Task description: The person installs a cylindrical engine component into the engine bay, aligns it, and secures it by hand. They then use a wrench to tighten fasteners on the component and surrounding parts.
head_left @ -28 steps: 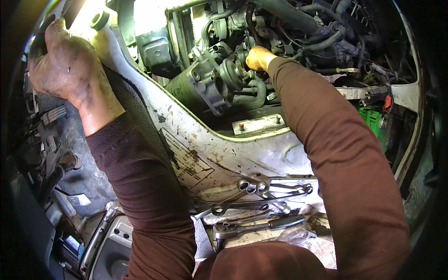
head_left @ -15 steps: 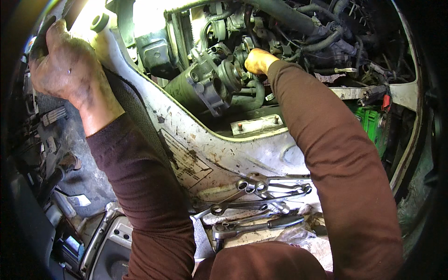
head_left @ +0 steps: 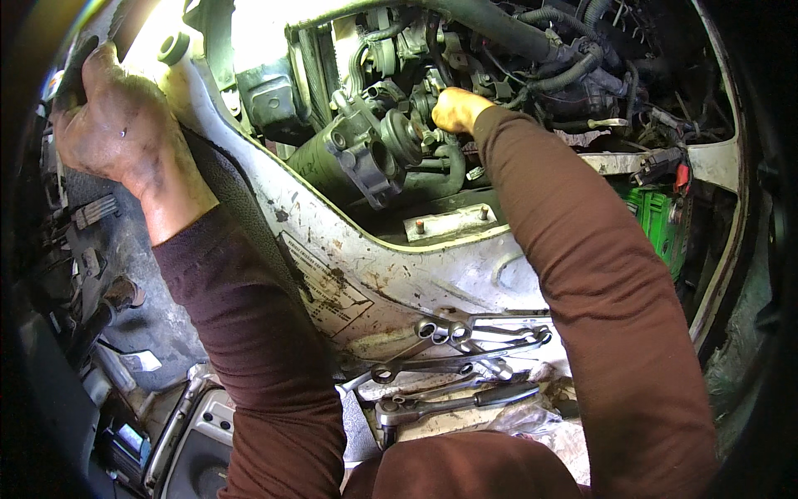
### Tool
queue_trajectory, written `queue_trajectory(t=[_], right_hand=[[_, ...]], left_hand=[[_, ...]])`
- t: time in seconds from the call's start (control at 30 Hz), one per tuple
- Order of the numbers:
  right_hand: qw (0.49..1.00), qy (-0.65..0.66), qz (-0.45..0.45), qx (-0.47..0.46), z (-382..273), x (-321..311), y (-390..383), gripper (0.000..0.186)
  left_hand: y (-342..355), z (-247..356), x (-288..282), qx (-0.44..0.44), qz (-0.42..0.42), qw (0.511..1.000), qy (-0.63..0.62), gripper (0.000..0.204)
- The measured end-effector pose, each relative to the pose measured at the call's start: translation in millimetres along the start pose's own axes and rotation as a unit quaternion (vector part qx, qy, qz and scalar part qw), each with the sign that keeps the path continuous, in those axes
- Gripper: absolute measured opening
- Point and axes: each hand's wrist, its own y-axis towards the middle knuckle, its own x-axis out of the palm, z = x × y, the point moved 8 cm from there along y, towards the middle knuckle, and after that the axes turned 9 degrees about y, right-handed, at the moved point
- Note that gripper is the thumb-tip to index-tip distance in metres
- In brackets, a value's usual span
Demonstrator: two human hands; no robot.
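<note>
Flanking cylinder (head_left: pixel 322 170), left hand (head_left: pixel 120 125) and right hand (head_left: pixel 457 110) sat apart, grips unclear; slow touch likely suited cramped reach.

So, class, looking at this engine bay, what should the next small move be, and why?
Probably a cautious feel or light tug with the right hand: it is curled among the engine parts, up and right of the round dark disc, though its exact contact is hidden. The ratchet lies untouched, so bare-handed work seems likelier.

A cylindrical housing (head_left: pixel 327 170) blocks left of the right fingers (head_left: pixel 446 108), a thick hose (head_left: pixel 495 29) above; below, a narrow gap flanks a bent pipe (head_left: pixel 455 173).
</note>
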Motion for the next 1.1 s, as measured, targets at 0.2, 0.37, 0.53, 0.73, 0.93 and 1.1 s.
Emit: queue_trajectory(t=[0.2, 0.37, 0.53, 0.73, 0.93, 1.1], right_hand=[[0.975, 0.164, 0.067, 0.133, 45.4, 19.3, 38.0, 0.033], [0.997, 0.046, 0.017, 0.067, 40.1, 29.0, 44.2, 0.033], [0.998, 0.042, 0.008, -0.053, 6.2, -10.8, -12.5, 0.033], [0.996, -0.047, -0.079, 0.018, 10.3, 16.7, 5.5, 0.032], [0.979, 0.135, 0.012, 0.154, 27.3, 5.2, 6.6, 0.034], [0.998, 0.017, -0.026, 0.049, 22.4, 15.9, 21.4, 0.034]], left_hand=[[-9.8, 17.0, 4.0, -0.021, 0.006, 1.000, 0.009, 0.034], [-4.6, 7.8, 10.9, 0.010, -0.002, 1.000, -0.025, 0.033], [-10.5, 16.5, 3.6, 0.005, 0.004, 0.999, -0.039, 0.032], [-10.6, 13.7, 8.3, -0.002, -0.009, 0.999, -0.034, 0.033], [-6.3, 10.1, 3.4, -0.004, -0.001, 1.000, 0.004, 0.036], [-4.4, 2.3, 8.6, -0.011, 0.012, 1.000, -0.018, 0.035]])
